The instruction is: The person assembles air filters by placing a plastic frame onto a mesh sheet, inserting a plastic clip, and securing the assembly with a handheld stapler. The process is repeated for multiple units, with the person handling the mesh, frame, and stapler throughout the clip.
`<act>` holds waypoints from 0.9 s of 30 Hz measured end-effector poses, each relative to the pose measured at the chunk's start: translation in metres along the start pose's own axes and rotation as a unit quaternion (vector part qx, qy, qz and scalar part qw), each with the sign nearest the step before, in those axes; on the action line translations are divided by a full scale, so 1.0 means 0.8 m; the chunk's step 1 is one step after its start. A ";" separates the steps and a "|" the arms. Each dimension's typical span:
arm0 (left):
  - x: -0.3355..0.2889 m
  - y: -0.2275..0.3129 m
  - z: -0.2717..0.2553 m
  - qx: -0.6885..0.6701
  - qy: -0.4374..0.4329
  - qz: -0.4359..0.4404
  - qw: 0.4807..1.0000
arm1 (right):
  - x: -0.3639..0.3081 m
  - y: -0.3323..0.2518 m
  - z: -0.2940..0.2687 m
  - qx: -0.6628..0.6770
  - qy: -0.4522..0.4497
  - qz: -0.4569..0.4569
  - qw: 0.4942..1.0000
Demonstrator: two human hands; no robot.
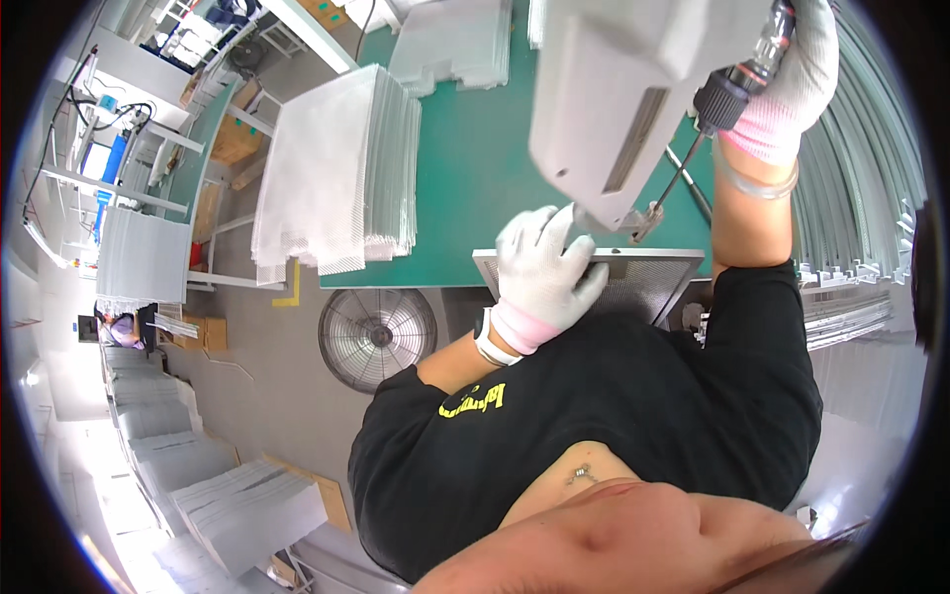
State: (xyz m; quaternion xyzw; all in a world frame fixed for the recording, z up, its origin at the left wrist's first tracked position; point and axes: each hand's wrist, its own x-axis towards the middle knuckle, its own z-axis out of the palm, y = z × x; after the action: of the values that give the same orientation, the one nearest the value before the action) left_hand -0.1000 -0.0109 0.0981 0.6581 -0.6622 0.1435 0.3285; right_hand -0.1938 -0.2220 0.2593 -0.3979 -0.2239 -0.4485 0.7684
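Note:
A framed mesh panel [648, 282] is tilted between my body and the table's near edge. My left hand [544, 267], in a white glove with a pink cuff, grips its upper edge near the left corner, the fingers over the rim and the thumb on the near side. At the upper right my right hand [797, 84], gloved alike, is wrapped round a screwdriver-like tool [727, 99] with a clear handle, a black knurled collar and a long thin shaft. Its tip meets a small metal piece [648, 223] just above the panel's far edge. Some right fingers are hidden.
A pale machine head [604, 109] overhangs the green table [465, 188] close to both hands. Mesh sheets are stacked [332, 168] at the table's left, more [450, 45] at the back. A floor fan [378, 337] stands left of me; long metal strips [851, 188] lie at the right.

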 end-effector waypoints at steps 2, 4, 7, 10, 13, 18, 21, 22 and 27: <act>-0.006 0.007 -0.001 0.004 0.013 0.000 1.000 | -0.017 0.010 0.006 0.010 0.007 0.065 0.998; -0.011 0.009 0.002 -0.010 -0.004 -0.021 1.000 | -0.038 0.026 0.026 -0.036 0.088 0.069 0.993; -0.019 0.015 -0.001 -0.014 -0.024 -0.048 0.998 | -0.055 0.044 0.027 -0.076 0.088 0.057 0.992; -0.018 0.021 -0.007 -0.014 -0.043 -0.058 0.997 | -0.057 0.045 0.026 -0.081 0.088 0.062 0.991; -0.018 0.021 -0.010 -0.023 -0.063 -0.049 0.997 | -0.055 0.047 0.025 -0.098 0.091 0.057 0.989; -0.020 0.012 0.003 -0.037 -0.014 -0.022 0.999 | -0.049 0.049 0.055 -0.049 0.071 0.035 0.996; -0.019 0.011 0.002 -0.048 0.005 -0.009 0.999 | -0.063 0.053 0.027 -0.062 0.025 -0.011 0.998; -0.018 0.012 -0.001 -0.044 -0.008 -0.014 0.999 | -0.074 0.032 -0.013 -0.076 0.041 -0.005 0.996; -0.027 0.014 0.009 -0.081 -0.045 -0.039 0.995 | -0.131 0.026 -0.024 -0.092 0.179 0.117 0.972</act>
State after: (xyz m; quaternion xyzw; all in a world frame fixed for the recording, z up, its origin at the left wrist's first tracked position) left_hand -0.1145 0.0028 0.0823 0.6602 -0.6598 0.0473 0.3559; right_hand -0.2280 -0.1781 0.1662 -0.4038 0.0079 -0.4378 0.8033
